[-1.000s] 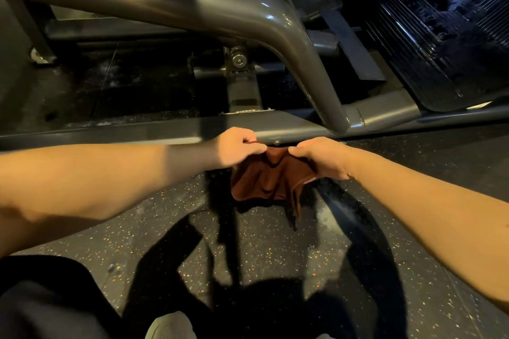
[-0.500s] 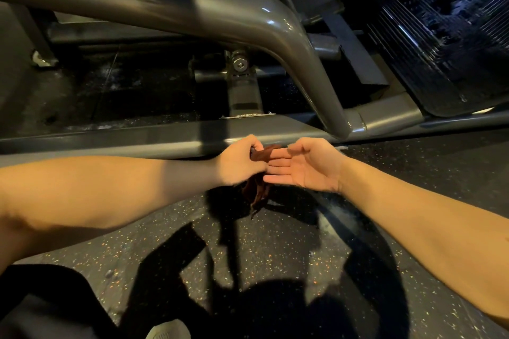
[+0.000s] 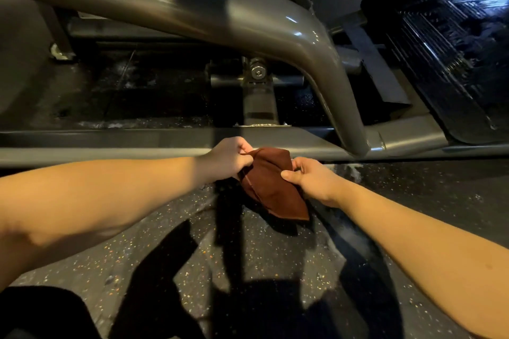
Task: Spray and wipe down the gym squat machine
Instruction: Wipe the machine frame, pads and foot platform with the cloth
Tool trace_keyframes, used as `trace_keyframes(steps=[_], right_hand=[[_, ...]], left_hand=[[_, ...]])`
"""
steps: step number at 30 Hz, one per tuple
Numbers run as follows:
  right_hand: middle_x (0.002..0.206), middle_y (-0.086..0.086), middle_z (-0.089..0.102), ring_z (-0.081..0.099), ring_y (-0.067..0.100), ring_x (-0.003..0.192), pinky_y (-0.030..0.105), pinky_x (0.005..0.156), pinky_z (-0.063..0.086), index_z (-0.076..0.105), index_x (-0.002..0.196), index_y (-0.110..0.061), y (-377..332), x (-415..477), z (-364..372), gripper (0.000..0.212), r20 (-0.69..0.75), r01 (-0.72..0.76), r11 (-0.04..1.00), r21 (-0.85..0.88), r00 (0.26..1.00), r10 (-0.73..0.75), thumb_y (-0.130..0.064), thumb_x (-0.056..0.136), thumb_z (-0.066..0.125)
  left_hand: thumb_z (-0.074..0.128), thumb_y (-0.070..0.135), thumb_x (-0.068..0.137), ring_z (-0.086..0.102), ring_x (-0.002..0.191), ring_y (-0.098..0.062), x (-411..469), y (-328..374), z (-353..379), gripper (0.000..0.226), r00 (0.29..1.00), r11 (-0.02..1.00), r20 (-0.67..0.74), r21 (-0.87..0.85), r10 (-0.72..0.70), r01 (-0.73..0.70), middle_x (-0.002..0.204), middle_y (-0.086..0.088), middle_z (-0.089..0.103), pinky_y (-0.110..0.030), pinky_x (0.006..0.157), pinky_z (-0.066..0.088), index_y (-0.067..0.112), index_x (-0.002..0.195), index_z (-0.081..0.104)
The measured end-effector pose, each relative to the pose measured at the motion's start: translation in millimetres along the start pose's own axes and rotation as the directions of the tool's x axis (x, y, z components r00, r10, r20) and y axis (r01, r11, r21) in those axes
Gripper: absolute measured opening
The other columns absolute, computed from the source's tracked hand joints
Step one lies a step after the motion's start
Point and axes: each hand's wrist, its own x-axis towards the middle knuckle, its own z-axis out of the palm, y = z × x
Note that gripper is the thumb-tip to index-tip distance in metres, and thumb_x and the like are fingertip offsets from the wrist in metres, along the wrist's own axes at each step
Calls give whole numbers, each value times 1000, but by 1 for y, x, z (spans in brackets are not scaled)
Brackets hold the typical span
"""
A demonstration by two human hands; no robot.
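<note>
Head view: above the speckled floor (image 3: 248, 261), left hand (image 3: 228, 158) pinches the brown cloth (image 3: 271, 187) at its top edge. Right hand (image 3: 311, 179) grips its side, thumb on top. Cloth hangs just before the squat machine's base rail (image 3: 110, 143). Best fold a flat pad, then press along the rail. Half a second ago the right palm was open, cloth bunched in the left fist.

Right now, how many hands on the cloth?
2. The left hand pinches the cloth at its upper left edge; the right hand grips its right edge.
</note>
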Motion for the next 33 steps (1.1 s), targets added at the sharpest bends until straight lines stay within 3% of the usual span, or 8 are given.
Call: trace_keyframes(steps=[5, 8, 10, 13, 16, 20, 28, 33], right_hand=[[78, 5, 70, 67, 20, 75, 38, 74, 55, 61, 84, -18, -26, 40, 6, 15, -273, 54, 998, -29, 960, -59, -8, 89, 72], [77, 0, 67, 66, 11, 71, 27, 71, 51, 62, 111, -11, -41, 68, 6, 20, -354, 91, 994, -63, 929, -107, -8, 93, 69], [110, 8, 68, 65, 22, 105, 31, 91, 47, 47, 143, -9, -39, 86, 8, 51, -382, 103, 926, -363, 890, -248, -15, 96, 66], [169, 20, 8, 9, 45, 154, 57, 120, 23, 8, 165, -26, -21, 103, 26, 81, -184, 14, 541, -841, 933, -310, -41, 101, 55], [170, 7, -22, -24, 43, 153, 71, 120, 6, 0, 164, -39, -10, 115, 44, 73, -29, 41, 331, -943, 978, -206, -54, 104, 40], [169, 6, -25, -29, 37, 152, 67, 122, -3, -11, 163, -32, -23, 122, 47, 70, -35, 1, 262, -965, 991, -132, -48, 109, 30], [170, 3, -23, -28, 33, 153, 59, 125, -7, -10, 163, -32, -14, 122, 52, 66, 11, 62, 248, -967, 979, -202, -53, 109, 22], [170, 7, -20, -16, 34, 157, 56, 126, -6, -7, 164, -32, -40, 167, 55, 66, -298, -228, 495, -839, 952, -66, -56, 107, 18]], left_hand=[[70, 2, 93, 69, 85, -22, 24, -4, -7, 22, 980, 969, -162, -236, -115, 74, 109, -12, 66, -29, 59, 63, 4, 113, 63], [71, 7, 95, 68, 93, -17, 46, -9, -15, 33, 970, 929, -209, -369, -122, 37, 122, -12, 64, -28, 69, 63, 4, 125, 60], [72, 15, 94, 66, 109, -22, 60, -18, -24, 42, 974, 976, -220, -219, -50, 0, 129, -10, 62, -38, 96, 58, 9, 133, 58], [70, 27, 94, 46, 133, -31, 71, -39, -37, 52, 984, 966, -169, 260, 55, -9, 141, -9, 52, -39, 112, 38, 17, 143, 55], [67, 50, 92, 26, 145, -35, 79, -62, -48, 71, 996, 818, -81, 572, -21, 64, 155, -7, 38, -47, 118, 29, 26, 154, 42], [63, 59, 93, 21, 147, -32, 79, -75, -65, 78, 1000, 714, -13, 700, 6, 4, 162, -2, 29, -48, 119, 29, 31, 159, 32], [61, 60, 94, 24, 145, -30, 68, -87, -79, 76, 995, 645, 6, 761, 99, -69, 161, -2, 32, -45, 114, 29, 32, 159, 32], [65, 58, 92, 28, 145, -31, 52, -107, -84, 76, 990, 669, -64, 742, 123, -36, 160, -4, 38, -50, 113, 33, 26, 156, 41]])
